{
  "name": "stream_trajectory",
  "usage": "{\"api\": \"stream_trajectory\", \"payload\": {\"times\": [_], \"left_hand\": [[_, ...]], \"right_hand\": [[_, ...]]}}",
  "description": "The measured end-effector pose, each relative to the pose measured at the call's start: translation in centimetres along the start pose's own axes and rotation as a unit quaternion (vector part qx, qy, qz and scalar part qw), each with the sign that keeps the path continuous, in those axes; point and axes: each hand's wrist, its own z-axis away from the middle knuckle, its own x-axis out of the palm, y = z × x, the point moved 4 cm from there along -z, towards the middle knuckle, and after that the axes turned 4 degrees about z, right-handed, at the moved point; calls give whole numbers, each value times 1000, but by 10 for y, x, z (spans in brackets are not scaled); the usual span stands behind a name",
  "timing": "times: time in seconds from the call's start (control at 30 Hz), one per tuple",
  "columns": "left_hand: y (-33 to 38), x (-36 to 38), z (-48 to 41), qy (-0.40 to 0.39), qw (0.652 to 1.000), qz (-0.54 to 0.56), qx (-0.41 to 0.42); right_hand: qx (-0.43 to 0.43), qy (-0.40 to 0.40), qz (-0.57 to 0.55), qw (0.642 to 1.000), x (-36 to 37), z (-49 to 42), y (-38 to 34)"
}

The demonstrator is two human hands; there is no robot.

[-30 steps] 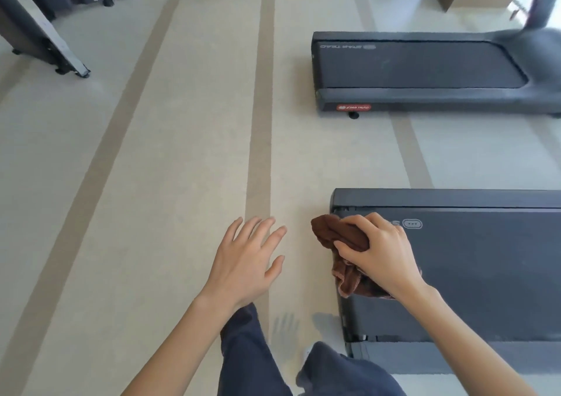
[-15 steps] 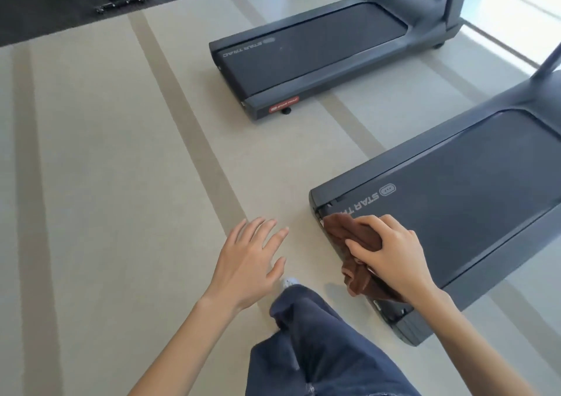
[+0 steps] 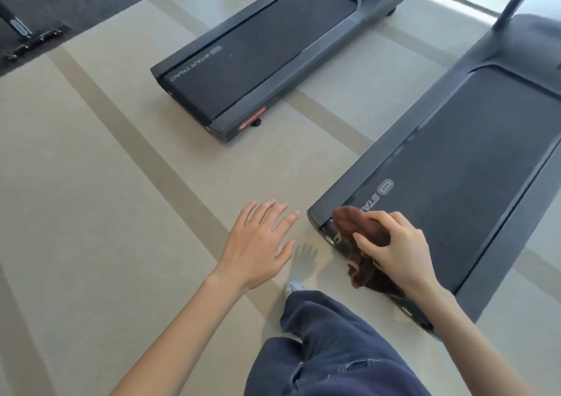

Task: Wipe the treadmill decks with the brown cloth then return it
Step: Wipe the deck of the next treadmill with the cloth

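Note:
The near treadmill deck [image 3: 461,165] is dark grey and runs from the lower middle up to the right. My right hand [image 3: 397,253] presses the brown cloth [image 3: 361,231] onto its rear end, and part of the cloth hangs over the back edge. My left hand [image 3: 258,244] hovers over the beige floor just left of that end, fingers spread and holding nothing. A second treadmill deck [image 3: 258,52] lies farther off at the upper middle.
Beige floor with darker stripes [image 3: 145,140] spreads to the left. My leg in dark blue trousers [image 3: 328,344] and a shoe tip [image 3: 293,288] stand beside the near treadmill. The black base of other gym equipment [image 3: 30,40] sits on dark carpet at the upper left.
The view has swung to the right, so both treadmills now run diagonally. My right hand keeps the cloth at the near deck's rear end. My leg has stepped forward.

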Motion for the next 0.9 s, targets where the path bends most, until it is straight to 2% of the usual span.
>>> {"api": "stream_trajectory", "payload": {"times": [0.23,0.37,0.5,0.73,0.83,0.9], "left_hand": [[-53,-14,-88,-5,996,-5,91],[-91,-13,-125,-28,990,9,140],[-139,-12,-162,-19,980,14,200],[-223,-34,-230,-52,956,11,290],[-228,-34,-262,-101,937,-4,333],[-219,-34,-278,-110,920,-5,375]], "right_hand": [[44,38,9,998,0,-68,-31],[77,44,17,996,16,-101,-55],[122,75,17,990,39,-131,-85],[231,134,-4,964,62,-167,-151],[270,158,-22,950,74,-176,-166],[315,193,-43,928,77,-173,-165]]}}
